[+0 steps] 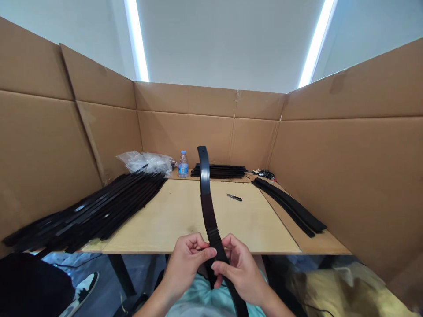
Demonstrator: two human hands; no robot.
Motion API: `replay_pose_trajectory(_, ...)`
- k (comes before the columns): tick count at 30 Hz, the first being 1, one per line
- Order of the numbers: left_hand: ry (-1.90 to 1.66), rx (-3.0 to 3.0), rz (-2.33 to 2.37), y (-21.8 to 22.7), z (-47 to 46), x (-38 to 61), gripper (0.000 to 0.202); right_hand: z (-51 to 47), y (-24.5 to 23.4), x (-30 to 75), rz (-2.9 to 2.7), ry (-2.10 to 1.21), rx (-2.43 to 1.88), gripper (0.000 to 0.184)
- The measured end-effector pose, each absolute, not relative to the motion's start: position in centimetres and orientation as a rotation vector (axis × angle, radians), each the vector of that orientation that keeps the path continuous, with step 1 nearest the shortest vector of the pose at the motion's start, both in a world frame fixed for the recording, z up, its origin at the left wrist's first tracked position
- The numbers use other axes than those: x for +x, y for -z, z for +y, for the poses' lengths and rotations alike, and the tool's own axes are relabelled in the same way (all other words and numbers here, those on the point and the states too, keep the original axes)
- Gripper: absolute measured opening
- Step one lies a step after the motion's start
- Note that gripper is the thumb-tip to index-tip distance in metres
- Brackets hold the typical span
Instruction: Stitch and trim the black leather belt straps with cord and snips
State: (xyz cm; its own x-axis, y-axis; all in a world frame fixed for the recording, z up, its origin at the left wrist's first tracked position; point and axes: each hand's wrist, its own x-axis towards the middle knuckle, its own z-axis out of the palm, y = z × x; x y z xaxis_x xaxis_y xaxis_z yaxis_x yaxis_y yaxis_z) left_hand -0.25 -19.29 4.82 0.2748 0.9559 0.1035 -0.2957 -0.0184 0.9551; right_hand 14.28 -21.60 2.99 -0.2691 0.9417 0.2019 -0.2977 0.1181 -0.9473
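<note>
A black strip is held over the near edge of a tabletop, its lower end above the lap. The left hand pinches it between thumb and fingers; the right hand grips it just below, from the other side. The likeliest trouble lies in the cover, bunched into ridges above the fingers: a hard tug could jam those folds, and uneven pulling might leave it twisted. A slackened pinch could let the long outer part drop (snips lie near it, to the right). The strip's long axis runs away from the person, its glossy end pointing forward and slightly left, the near end slanting down and right; whether the far tip clears the tabletop cannot be told.
</note>
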Motion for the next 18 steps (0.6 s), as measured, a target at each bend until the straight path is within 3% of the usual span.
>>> replay_pose_trajectory(11,-1.15,1.138,0.743,-4.5,-18.99,0.03,0.039,-21.59,-3.19,14.82,-1.221,-1.434,-0.59,0.032)
replay_pose_trajectory(13,-1.172,1.136,0.767,-4.52,-18.87,0.11,0.042,-21.49,-2.86,14.81,-1.217,-1.431,-0.603,0.038)
replay_pose_trajectory(16,-1.181,1.151,0.772,-4.47,-18.94,0.18,0.038,-21.36,-2.63,14.79,-1.224,-1.4,-0.661,0.064)
replay_pose_trajectory(18,-1.136,1.139,0.727,-4.24,-19.07,0.21,0.036,-21.3,-2.73,14.75,-1.248,-1.384,-0.683,0.066)
